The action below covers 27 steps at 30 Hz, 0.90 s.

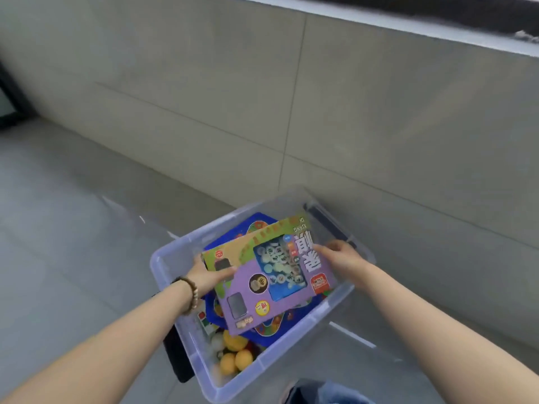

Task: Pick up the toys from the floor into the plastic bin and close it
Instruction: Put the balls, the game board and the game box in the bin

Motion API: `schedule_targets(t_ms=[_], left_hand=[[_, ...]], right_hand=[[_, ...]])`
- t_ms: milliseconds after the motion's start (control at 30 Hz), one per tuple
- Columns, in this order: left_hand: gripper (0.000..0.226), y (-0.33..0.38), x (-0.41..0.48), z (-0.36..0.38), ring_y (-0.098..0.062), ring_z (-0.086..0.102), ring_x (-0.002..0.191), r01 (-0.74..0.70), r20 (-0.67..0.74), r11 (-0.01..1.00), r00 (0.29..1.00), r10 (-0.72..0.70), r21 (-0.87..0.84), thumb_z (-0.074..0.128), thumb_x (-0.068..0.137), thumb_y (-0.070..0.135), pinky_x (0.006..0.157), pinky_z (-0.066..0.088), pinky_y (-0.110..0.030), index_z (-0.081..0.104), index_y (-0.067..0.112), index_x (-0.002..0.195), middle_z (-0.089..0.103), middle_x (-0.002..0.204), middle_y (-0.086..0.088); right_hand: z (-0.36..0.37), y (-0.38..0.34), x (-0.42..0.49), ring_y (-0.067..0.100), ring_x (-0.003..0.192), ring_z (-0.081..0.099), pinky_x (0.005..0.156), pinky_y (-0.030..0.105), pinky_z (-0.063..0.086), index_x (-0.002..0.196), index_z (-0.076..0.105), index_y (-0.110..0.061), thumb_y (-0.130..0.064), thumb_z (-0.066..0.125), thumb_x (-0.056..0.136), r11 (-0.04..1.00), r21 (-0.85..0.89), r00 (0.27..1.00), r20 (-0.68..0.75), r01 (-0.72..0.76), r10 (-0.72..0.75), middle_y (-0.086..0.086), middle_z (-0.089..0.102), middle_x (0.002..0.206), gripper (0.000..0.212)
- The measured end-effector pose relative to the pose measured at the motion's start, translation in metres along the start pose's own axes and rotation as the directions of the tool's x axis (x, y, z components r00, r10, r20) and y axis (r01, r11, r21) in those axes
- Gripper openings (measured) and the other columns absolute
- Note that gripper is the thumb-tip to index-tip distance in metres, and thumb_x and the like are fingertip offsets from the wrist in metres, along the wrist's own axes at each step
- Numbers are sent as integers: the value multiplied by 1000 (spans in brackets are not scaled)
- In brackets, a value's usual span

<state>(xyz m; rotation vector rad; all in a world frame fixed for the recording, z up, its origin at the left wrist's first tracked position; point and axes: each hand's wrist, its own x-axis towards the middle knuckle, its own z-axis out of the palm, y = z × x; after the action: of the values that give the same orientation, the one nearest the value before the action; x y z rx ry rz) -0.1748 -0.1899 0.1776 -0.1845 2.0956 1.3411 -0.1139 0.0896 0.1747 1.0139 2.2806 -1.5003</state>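
Left hand (208, 275) and right hand (339, 255) each grip an edge of the purple game box (271, 287), held flat within the clear bin (163, 260) above a blue board (259, 221) and yellow balls (236, 360) — packing appears nearly complete, no lid in view, closing not yet done.

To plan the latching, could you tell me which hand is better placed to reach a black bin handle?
Right, probably: the right hand grips the game box beside the bin's far black handle; the left hand holds the opposite edge, farther off.
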Motion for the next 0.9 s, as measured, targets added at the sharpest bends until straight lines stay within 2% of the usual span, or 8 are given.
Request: schedule_targets(t_ms=[100,167,200,300,400,500,633,900], left_hand=[[96,5,-1,-3,-25,34,136,-127,-147,979,977,151,161,75,76,30,106,33,-36,12,13,148,29,151,-8],[104,9,-4,-10,-23,25,140,-226,-186,921,937,294,317,77,70,42,111,27,-39,13,18,148,22,154,-5],[109,10,-7,-15,-24,19,142,-217,-200,882,925,323,419,76,66,50,114,22,-41,11,21,149,19,155,-4],[138,7,-19,-27,-30,-8,145,67,-273,780,952,137,623,68,48,76,114,2,-52,-12,24,148,-11,158,-5],[152,-2,-30,-38,-39,-16,141,325,-331,797,929,-168,509,65,40,80,115,4,-55,-29,19,142,-29,152,-12],[145,-13,-34,-39,-36,-3,144,420,-259,804,905,-337,421,60,52,80,117,10,-46,-26,8,143,-20,154,-16],[141,-39,-33,-27,-35,34,132,452,-244,856,885,-396,252,66,44,82,104,39,-50,-1,9,146,18,151,-14],[117,-50,-28,-22,-31,29,132,372,-394,906,878,-273,202,63,54,79,106,33,-43,23,14,143,25,142,-14]], right_hand=[[-5,-8,0,10,100,56,56,6,44,130,46,-11,-34,69,83,982,-43,980,-66,183,-186,1,49,134,57],[-12,-10,4,14,118,49,71,7,42,132,45,-16,-38,74,77,962,-97,959,-99,256,-266,2,45,139,66],[-16,-10,7,17,126,44,83,16,43,135,42,-19,-46,76,71,956,-130,957,-97,262,-275,1,42,142,77],[-24,-9,13,23,131,41,102,41,42,140,32,-26,-72,72,46,941,-270,974,-49,202,-223,2,39,146,112],[-29,-3,21,25,133,39,104,46,41,142,25,-25,-78,70,40,935,-328,989,-10,136,-147,3,36,148,123],[-33,1,30,27,129,44,100,47,45,139,28,-24,-86,67,33,936,-333,993,6,115,-119,5,41,144,128],[-34,2,35,27,120,49,94,45,48,134,36,-22,-87,65,32,953,-282,994,21,107,-105,6,48,135,124],[-34,9,35,26,116,51,87,39,51,132,40,-17,-78,74,37,989,-143,999,-20,45,-48,5,53,127,118]])
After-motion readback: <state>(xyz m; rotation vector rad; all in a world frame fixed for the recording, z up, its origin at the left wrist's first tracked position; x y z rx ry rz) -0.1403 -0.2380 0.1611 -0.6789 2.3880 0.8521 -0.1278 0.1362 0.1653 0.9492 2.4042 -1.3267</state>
